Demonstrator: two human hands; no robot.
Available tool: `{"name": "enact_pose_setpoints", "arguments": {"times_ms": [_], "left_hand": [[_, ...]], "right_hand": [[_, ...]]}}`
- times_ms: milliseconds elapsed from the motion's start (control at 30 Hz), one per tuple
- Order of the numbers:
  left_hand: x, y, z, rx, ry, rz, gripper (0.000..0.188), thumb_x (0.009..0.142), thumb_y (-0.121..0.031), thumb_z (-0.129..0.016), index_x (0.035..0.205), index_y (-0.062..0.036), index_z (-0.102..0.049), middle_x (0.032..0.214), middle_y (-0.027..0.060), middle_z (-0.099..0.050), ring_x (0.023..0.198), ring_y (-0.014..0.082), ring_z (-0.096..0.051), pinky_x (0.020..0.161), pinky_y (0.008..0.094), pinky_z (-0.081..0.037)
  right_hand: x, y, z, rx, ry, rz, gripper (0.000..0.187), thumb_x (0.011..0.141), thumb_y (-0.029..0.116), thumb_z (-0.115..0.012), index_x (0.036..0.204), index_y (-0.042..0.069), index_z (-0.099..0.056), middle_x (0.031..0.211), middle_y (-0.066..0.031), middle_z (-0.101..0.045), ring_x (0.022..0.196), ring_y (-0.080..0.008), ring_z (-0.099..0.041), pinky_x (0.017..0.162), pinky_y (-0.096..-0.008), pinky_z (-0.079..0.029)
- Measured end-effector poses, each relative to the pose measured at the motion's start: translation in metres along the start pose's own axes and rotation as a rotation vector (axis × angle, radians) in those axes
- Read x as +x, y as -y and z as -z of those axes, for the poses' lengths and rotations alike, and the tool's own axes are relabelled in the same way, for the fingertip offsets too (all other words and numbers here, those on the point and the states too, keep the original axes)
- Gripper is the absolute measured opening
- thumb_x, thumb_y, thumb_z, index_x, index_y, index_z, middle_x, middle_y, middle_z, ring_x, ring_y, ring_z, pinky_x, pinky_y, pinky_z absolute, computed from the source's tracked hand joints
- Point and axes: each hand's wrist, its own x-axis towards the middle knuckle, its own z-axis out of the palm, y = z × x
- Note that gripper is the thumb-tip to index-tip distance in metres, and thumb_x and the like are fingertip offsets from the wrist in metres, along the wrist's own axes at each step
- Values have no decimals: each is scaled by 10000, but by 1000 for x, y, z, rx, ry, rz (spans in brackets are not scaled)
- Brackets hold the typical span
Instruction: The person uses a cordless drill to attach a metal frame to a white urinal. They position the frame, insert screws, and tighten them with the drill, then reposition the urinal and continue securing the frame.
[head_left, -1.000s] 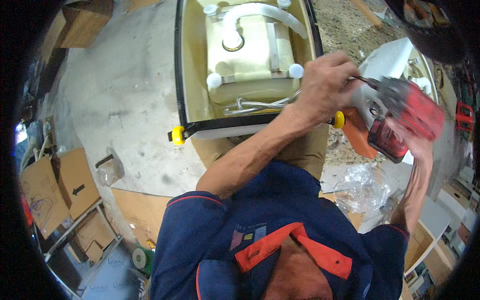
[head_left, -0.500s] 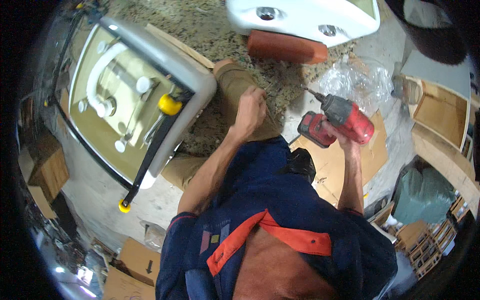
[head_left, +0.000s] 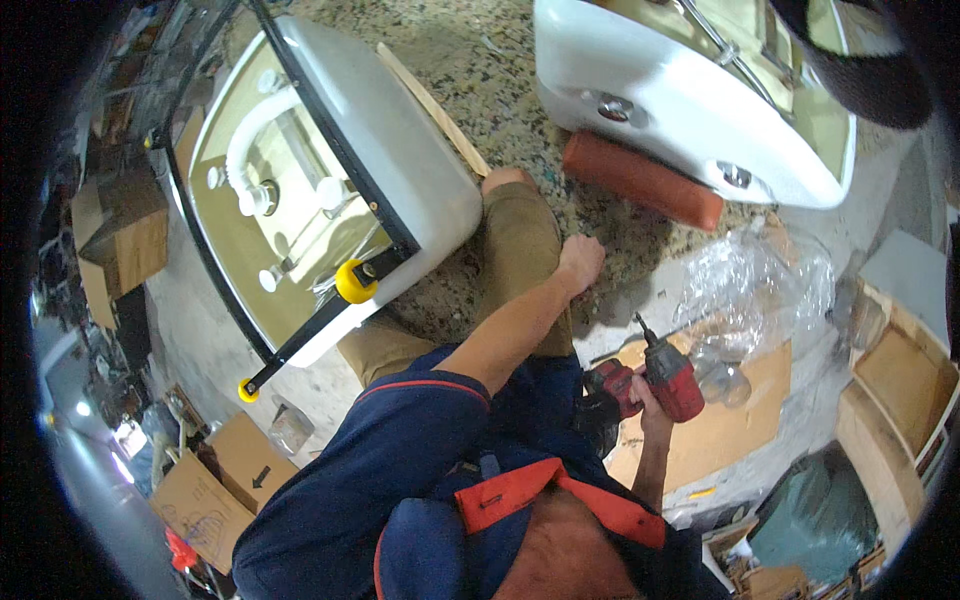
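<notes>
My right hand (head_left: 652,405) grips a red and black cordless impact driver (head_left: 672,380) by its handle, its bit tilted up and away from me. My left hand (head_left: 580,262) is closed at the edge of the speckled stone surface (head_left: 470,70), beside my knee. Whatever is in its fingers is hidden. To the left lies a white tub-like fixture (head_left: 400,140) with its hollow underside showing a white pipe (head_left: 240,150) and round fittings. A black metal frame (head_left: 330,140) with yellow feet (head_left: 356,281) runs across it.
A second white fixture (head_left: 680,110) with two chrome-rimmed holes leans on a reddish-brown block (head_left: 640,180) at the far right. Clear plastic wrap (head_left: 745,280) and flat cardboard (head_left: 760,400) lie near the driver. Wooden boxes (head_left: 905,370) stand right; an open carton (head_left: 205,500) sits lower left.
The view has turned, and the fixtures appear further right. My left hand has reached forward and right, still closed. The driver has come lower and nearer my body.
</notes>
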Motion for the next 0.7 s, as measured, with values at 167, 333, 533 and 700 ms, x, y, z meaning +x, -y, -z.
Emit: {"name": "enact_pose_setpoints", "arguments": {"times_ms": [167, 333, 533, 700], "left_hand": [[-8, -2, 8, -132, -64, 66, 195, 863, -94, -580, 842, -78, -773, 917, 139, -739, 881, 309, -720, 783, 442, -570], [-39, 1, 43, -564, -379, -32, 164, 792, -69, -615, 891, 48, -673, 890, 281, -683, 813, 435, -690, 713, 462, -580], [-120, -10, 120, -1816, -177, -157, 274, 884, -11, -688, 1135, 51, -596, 867, 118, -701, 778, 194, -720, 665, 295, -601], [-183, 1, 126, -2046, -350, -174, 199, 877, -29, -714, 1031, 38, -607, 890, 123, -701, 784, 207, -722, 664, 308, -602]], "right_hand": [[18, -5, 1, 95, 17, -3, 104, 910, 100, -673, 964, 42, -604, 682, 23, -510, 591, -83, -472, 577, -248, -368], [43, -6, 2, 42, -7, 133, 163, 904, 145, -704, 1025, 53, -646, 881, -4, -613, 800, -116, -570, 729, -299, -460], [50, 28, -9, -225, 1, 196, 338, 915, 194, -691, 1215, 42, -656, 1219, -60, -625, 1097, -181, -578, 942, -345, -454], [54, 23, -17, -224, 178, 349, 391, 948, 215, -644, 1275, 3, -625, 1357, -110, -578, 1233, -215, -537, 1046, -353, -403]]}}
